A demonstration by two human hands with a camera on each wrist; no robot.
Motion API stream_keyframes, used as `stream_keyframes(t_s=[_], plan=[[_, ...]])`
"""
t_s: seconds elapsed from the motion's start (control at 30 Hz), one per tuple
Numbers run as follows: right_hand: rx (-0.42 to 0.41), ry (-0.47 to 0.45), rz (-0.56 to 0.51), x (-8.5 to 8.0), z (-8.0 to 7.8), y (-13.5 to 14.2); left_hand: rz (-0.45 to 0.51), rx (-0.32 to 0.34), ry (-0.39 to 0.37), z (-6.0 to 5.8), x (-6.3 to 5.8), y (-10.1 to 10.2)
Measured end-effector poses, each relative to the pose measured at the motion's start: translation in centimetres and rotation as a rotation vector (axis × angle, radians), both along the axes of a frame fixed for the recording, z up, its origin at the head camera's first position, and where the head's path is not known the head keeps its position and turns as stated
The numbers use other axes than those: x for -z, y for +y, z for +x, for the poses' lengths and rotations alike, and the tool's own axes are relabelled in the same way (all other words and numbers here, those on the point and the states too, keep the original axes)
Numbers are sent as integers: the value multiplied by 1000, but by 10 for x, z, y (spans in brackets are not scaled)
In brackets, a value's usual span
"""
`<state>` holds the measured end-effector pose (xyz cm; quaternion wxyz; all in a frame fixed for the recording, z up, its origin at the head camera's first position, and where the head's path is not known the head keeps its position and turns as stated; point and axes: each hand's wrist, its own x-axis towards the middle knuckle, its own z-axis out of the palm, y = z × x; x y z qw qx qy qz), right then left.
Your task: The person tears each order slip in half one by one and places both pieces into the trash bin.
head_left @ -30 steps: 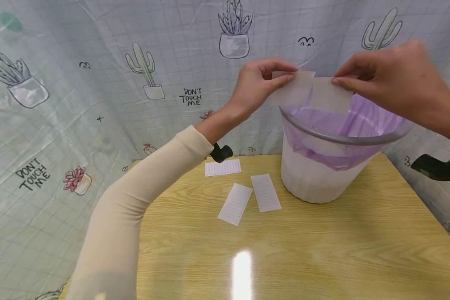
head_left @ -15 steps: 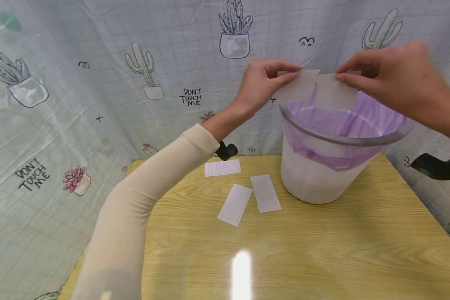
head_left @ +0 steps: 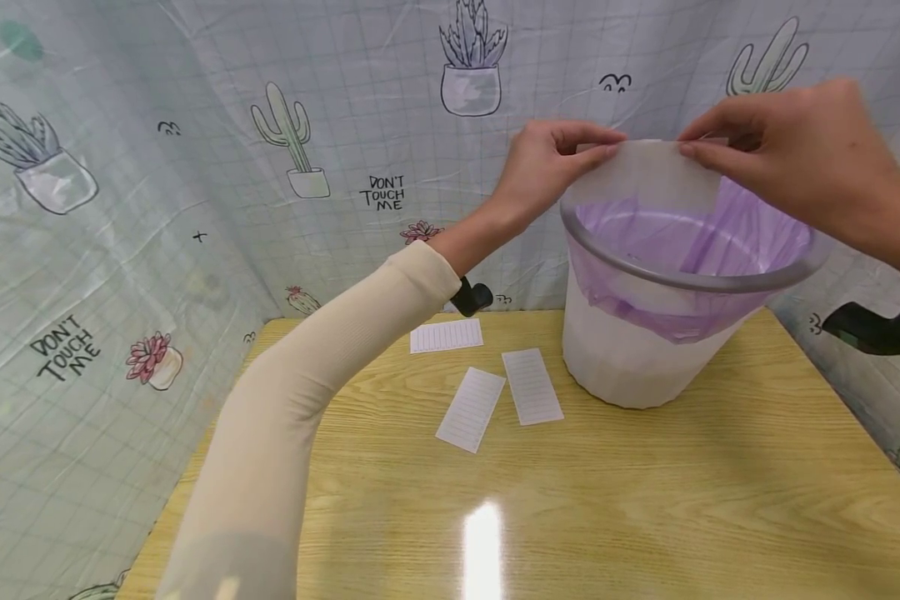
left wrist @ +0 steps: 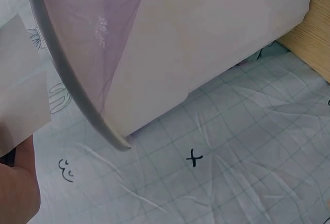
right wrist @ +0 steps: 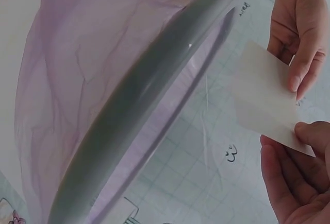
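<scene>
My left hand (head_left: 543, 171) pinches a blank pale paper piece (head_left: 618, 179) by its top edge, thumb against fingers. In the same way my right hand (head_left: 810, 158) pinches a second paper piece (head_left: 693, 179). Both hang just above the back left of the rim of a white bin (head_left: 622, 358), and overlap into what looks like one strip in the head view. Their overlap shows as two layers in the left wrist view, one paper (left wrist: 15, 54) beyond the other (left wrist: 26, 105). A purple bag (head_left: 765, 229) lines the bin and folds over its grey rim.
Three lined paper slips lie on the wooden table (head_left: 607, 500): one left slip (head_left: 471, 410), one right slip (head_left: 532, 387) and one back slip (head_left: 446, 335). A cactus-print curtain (head_left: 330, 67) stands behind and on both sides. Black camera mounts (head_left: 881, 327) hang at the wrists.
My left hand has moved right with its paper, closing toward the right hand. The two pieces, first side by side with a step between them, now overlap nearly level. The slips and bin stay put.
</scene>
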<state>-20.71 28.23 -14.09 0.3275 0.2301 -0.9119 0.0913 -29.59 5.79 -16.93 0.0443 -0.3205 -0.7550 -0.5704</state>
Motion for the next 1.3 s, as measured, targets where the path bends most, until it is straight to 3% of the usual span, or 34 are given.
stream_keyframes(t_s=[0.37, 0.57, 0.77, 0.97, 1.3], plan=[[36, -38, 23, 3, -3, 5, -25, 55, -7, -1, -4, 10], [52, -75, 61, 2, -2, 6, 52, 137, -95, 4, -3, 12], [30, -60, 77, 5, 1, 5, 90, 123, -110, 1, 4, 5], [-52, -10, 72, 10, 9, -5, 70, 104, -61, -2, 11, -11], [-240, 0, 1, 19, 29, -36, 58, 87, -15, 2, 26, -44]])
